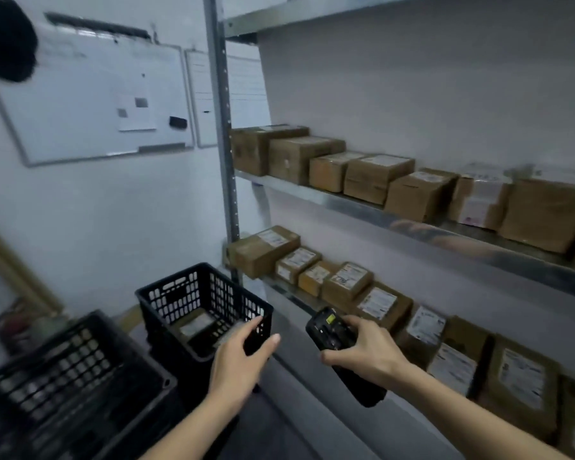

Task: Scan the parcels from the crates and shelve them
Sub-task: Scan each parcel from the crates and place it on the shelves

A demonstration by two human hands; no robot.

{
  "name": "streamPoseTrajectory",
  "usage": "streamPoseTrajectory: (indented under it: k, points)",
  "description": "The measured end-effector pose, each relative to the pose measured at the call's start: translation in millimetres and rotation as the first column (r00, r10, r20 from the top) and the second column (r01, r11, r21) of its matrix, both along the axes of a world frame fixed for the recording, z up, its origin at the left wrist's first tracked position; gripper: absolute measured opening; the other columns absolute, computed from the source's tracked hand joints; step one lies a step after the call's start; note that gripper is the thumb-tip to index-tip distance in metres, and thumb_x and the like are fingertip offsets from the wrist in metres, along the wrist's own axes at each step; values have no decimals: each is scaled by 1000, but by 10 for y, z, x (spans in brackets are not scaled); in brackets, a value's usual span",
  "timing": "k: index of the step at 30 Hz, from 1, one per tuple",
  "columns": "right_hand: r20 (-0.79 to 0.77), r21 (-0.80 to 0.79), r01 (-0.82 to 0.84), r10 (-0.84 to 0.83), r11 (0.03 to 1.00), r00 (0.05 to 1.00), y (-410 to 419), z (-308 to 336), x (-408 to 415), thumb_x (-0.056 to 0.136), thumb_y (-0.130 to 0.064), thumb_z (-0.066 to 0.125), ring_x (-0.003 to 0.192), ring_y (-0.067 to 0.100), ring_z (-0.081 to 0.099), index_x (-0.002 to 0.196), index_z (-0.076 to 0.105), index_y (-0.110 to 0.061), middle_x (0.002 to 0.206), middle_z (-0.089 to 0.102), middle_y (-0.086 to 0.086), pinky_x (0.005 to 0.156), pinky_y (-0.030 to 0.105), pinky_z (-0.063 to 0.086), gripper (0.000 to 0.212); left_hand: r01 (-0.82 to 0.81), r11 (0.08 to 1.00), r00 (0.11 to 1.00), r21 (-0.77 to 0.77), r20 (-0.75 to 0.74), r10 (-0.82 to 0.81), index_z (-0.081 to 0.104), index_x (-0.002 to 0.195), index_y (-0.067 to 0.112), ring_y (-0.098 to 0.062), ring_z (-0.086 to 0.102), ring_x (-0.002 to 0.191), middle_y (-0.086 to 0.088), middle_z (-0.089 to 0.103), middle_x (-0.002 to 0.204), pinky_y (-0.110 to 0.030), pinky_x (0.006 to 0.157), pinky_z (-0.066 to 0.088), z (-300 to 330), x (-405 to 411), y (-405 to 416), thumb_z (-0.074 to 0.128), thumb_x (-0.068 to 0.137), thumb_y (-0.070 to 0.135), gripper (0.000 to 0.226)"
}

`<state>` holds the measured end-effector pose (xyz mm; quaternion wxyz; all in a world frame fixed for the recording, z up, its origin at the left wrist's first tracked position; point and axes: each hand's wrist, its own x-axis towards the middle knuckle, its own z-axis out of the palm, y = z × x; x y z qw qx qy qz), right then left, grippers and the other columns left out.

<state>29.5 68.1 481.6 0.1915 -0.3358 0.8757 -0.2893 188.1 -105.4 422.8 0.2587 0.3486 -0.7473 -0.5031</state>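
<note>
Black handheld scanner (341,350), lower centre of frame, gripped by the right hand (365,351); fingers wrapped over its top, thumb underneath, a small yellow patch visible at its far end. Left hand (243,355) just left of it, held over the near right corner of a black plastic crate (200,313); fingers apart and loosely extended, thumb spread, holding nothing. Cannot tell whether the fingertips touch the crate rim.

Inside that crate, on its floor: one parcel (195,325), flat, pale label up, blurred. A second black crate (70,376) sits in the lower left of frame, nearer the camera; contents not discernible.

Right half of frame: metal shelving. Lower shelf (279,287) carries a row of brown cardboard parcels with white labels facing up, running from centre to the lower right corner. Middle shelf (346,202) holds a row of larger brown boxes set side by side, one toward the right wrapped partly in white. Upper shelf (312,11) seen only from below.

Far wall, upper left: whiteboard (90,101) with a paper sheet and a black eraser on it.
</note>
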Motion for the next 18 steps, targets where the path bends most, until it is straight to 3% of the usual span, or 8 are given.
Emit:
streamPoseTrajectory:
  k: [3, 7, 10, 15, 18]
  points:
    - [0, -2, -73, 73, 997, 997, -672, -122, 23, 63, -57, 86, 108, 12, 68, 145, 57, -26, 121, 70, -8, 88, 27, 56, 92, -99, 995, 995, 2, 11, 99, 62, 136, 28, -4, 54, 123, 11, 62, 135, -23, 100, 42, -84, 154, -542, 77, 84, 47, 58]
    - [70, 8, -172, 171, 985, 983, -1535, -317, -93, 69, -48, 89, 89, 1, 66, 119, 65, -33, 101, 69, -17, 76, 22, 54, 57, -181, 983, 981, 19, 70, 179, 59, 139, 30, -8, 54, 129, 12, 61, 137, -30, 108, 44, -318, 191, -1306, 74, 83, 53, 62]
    - [103, -3, -210, 210, 978, 972, -2209, -552, -298, 66, -49, 89, 84, -5, 63, 107, 65, -37, 97, 70, -20, 71, 14, 50, 49, -263, 963, 962, 56, 95, 257, 56, 142, 26, -11, 56, 126, 8, 62, 136, -33, 110, 43, -501, 100, -1917, 73, 87, 47, 62]
    - [163, 33, -253, 245, 967, 956, -3125, -1041, -648, 67, -43, 90, 79, -6, 66, 106, 69, -35, 93, 73, -17, 56, 7, 45, 45, -377, 917, 924, 131, 129, 361, 48, 148, 24, -15, 54, 124, 9, 60, 132, -32, 104, 41, -871, -160, -2767, 68, 91, 44, 64]
    - [164, 70, -285, 271, 956, 948, -3595, -1288, -825, 64, -51, 88, 94, -1, 66, 123, 65, -34, 110, 72, -17, 67, 10, 47, 66, -389, 907, 918, 159, 146, 368, 47, 149, 21, -14, 54, 125, 8, 60, 133, -27, 100, 40, -1109, -303, -3099, 69, 91, 42, 65]
